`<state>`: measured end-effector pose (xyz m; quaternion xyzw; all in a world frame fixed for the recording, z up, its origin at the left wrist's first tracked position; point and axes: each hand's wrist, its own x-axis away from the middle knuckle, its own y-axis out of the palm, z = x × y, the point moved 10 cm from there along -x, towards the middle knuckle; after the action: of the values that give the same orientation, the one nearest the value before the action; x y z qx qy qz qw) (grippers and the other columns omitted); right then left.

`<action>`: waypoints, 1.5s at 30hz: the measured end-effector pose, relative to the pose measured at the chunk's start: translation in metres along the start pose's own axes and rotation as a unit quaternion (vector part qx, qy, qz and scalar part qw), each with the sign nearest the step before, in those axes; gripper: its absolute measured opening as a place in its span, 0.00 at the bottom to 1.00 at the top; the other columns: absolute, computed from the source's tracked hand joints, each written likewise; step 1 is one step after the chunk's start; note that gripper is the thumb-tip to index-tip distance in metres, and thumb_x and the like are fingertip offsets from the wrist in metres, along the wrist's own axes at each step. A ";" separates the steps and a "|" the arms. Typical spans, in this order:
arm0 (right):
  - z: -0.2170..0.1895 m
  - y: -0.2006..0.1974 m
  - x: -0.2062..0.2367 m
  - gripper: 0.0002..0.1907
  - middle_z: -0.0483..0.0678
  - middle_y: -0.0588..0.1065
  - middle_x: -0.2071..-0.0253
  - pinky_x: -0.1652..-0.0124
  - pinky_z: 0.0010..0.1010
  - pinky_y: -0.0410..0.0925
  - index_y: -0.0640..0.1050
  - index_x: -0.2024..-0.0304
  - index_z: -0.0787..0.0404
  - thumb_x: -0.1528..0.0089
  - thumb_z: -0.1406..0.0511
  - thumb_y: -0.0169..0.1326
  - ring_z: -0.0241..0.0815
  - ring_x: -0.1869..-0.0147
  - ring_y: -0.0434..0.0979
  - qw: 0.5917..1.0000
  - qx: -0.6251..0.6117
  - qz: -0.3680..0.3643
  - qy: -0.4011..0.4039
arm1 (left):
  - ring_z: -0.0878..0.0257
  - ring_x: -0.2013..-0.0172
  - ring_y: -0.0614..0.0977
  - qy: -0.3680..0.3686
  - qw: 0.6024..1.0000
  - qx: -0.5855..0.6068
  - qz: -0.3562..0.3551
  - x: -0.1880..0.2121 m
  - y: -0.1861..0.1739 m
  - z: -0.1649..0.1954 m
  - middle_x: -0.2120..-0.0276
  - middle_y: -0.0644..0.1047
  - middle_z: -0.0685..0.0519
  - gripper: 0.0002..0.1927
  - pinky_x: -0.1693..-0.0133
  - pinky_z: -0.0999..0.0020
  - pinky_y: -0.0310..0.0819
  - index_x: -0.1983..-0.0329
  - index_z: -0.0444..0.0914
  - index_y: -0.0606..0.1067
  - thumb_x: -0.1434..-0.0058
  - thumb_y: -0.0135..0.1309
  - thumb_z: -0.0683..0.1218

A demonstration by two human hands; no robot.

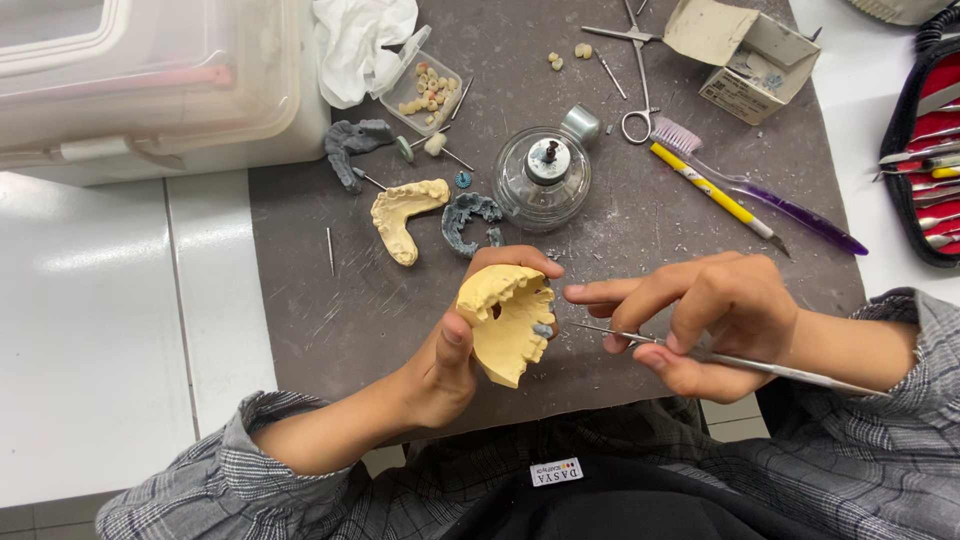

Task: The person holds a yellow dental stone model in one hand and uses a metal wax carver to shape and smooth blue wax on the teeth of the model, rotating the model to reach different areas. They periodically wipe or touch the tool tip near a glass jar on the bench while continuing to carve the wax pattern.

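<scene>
My left hand [455,350] grips a yellow plaster dental cast [505,320] over the near edge of the dark mat, thumb on its left side and fingers curled over the top. My right hand [715,320] holds a thin metal carving instrument [770,366] like a pen. Its fine tip points left at the grey patch on the cast's right side. The index finger stretches toward the cast.
On the dark grey mat [320,320] lie a second yellow cast [400,215], grey wax pieces [470,218], a glass spirit lamp [543,180], a small tray of teeth [428,92], scissors-like forceps [640,70], a purple toothbrush [770,200], a yellow pen, a cardboard box [745,50]. A red instrument case [930,150] lies right, a plastic bin [150,80] left.
</scene>
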<state>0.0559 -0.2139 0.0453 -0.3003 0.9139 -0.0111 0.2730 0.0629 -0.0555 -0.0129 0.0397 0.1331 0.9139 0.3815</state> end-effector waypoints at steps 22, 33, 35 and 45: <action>-0.004 0.009 -0.005 0.13 0.57 0.81 0.65 0.55 0.37 0.84 0.66 0.71 0.59 0.42 0.77 0.57 0.54 0.52 0.89 0.996 0.083 -0.022 0.003 | 0.60 0.38 0.71 0.029 0.996 -0.080 -0.003 -0.001 0.000 0.005 0.37 0.64 0.49 0.52 0.35 0.65 0.66 0.27 0.35 0.57 0.33 0.25 0.82; -0.006 0.010 -0.008 0.15 0.57 0.82 0.65 0.58 0.34 0.84 0.65 0.71 0.58 0.43 0.77 0.59 0.57 0.49 0.88 0.995 0.098 -0.028 0.002 | 0.60 0.38 0.71 0.024 0.997 -0.078 -0.005 -0.002 0.001 0.003 0.38 0.64 0.49 0.53 0.36 0.63 0.68 0.27 0.36 0.57 0.34 0.24 0.83; -0.006 0.010 -0.009 0.15 0.57 0.81 0.64 0.58 0.34 0.84 0.65 0.71 0.58 0.43 0.77 0.59 0.57 0.49 0.87 0.995 0.100 -0.028 0.001 | 0.60 0.38 0.71 0.025 0.996 -0.080 -0.003 -0.002 0.000 0.003 0.37 0.64 0.49 0.53 0.35 0.63 0.67 0.28 0.36 0.57 0.34 0.24 0.83; -0.005 0.010 -0.007 0.15 0.57 0.82 0.65 0.60 0.32 0.83 0.66 0.71 0.58 0.43 0.76 0.59 0.57 0.49 0.87 0.994 0.106 -0.028 0.005 | 0.60 0.38 0.71 0.024 0.997 -0.078 -0.006 -0.002 0.001 0.004 0.38 0.64 0.49 0.52 0.35 0.64 0.67 0.28 0.36 0.57 0.33 0.25 0.82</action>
<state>0.0530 -0.2029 0.0511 -0.2953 0.9000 -0.1172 0.2984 0.0644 -0.0564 -0.0089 -0.0128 0.0702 0.9197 0.3860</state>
